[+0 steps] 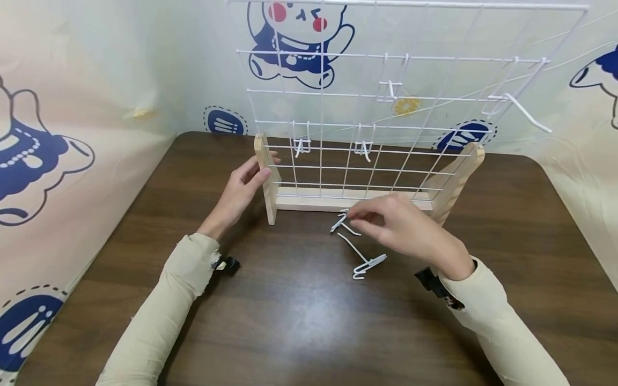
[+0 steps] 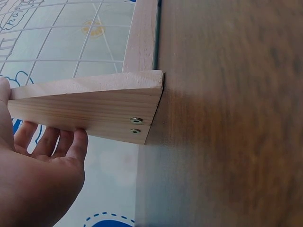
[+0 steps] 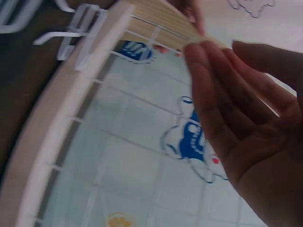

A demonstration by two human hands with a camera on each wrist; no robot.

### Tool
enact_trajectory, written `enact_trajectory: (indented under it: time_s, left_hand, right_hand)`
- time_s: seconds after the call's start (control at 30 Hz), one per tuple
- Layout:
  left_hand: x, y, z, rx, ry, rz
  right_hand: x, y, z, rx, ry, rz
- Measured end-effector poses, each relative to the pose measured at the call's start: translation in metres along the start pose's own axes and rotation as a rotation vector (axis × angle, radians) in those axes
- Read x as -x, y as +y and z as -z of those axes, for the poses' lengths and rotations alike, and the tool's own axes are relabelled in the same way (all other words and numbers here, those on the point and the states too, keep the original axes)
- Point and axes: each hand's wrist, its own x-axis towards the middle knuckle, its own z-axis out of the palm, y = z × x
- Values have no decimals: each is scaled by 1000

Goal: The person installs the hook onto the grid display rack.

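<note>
A white wire grid rack (image 1: 359, 127) stands upright on the table in a wooden base. My left hand (image 1: 245, 181) grips the left wooden side panel (image 1: 269, 195), thumb in front and fingers behind; the left wrist view shows the fingers on the panel (image 2: 90, 106). Over the table before the rack hovers my right hand (image 1: 403, 228), fingers slightly bent and holding nothing. Beside its fingertips lies a white wire hook (image 1: 344, 222), with a second hook (image 1: 368, 262) closer to me. The right wrist view shows the bent fingers (image 3: 227, 94) apart from the grid.
Several white hooks hang on the grid, among them an upper right hook (image 1: 523, 110) and a lower left hook (image 1: 301, 146). The right wooden side panel (image 1: 456, 179) stands near the right forearm. A patterned cloth (image 1: 120, 107) hangs behind the brown table (image 1: 299, 321).
</note>
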Motion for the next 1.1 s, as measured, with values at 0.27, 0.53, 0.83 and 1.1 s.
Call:
enact_trajectory:
  time_s: [0.27,0.53,0.83,1.1]
  left_hand:
    - [1,0,2,-7,-5,10]
    - [0,0,1,-10,-1,9]
    - [1,-1,1,-11,1,4]
    - [1,2,1,-8,-1,0]
  right_hand:
    - [12,23,-22,-48,-204,-113]
    - [14,32,-41,-28,-316,-180]
    - [17,34,-45,62,-395,-265]
    - [17,34,-45,82,-435,-302]
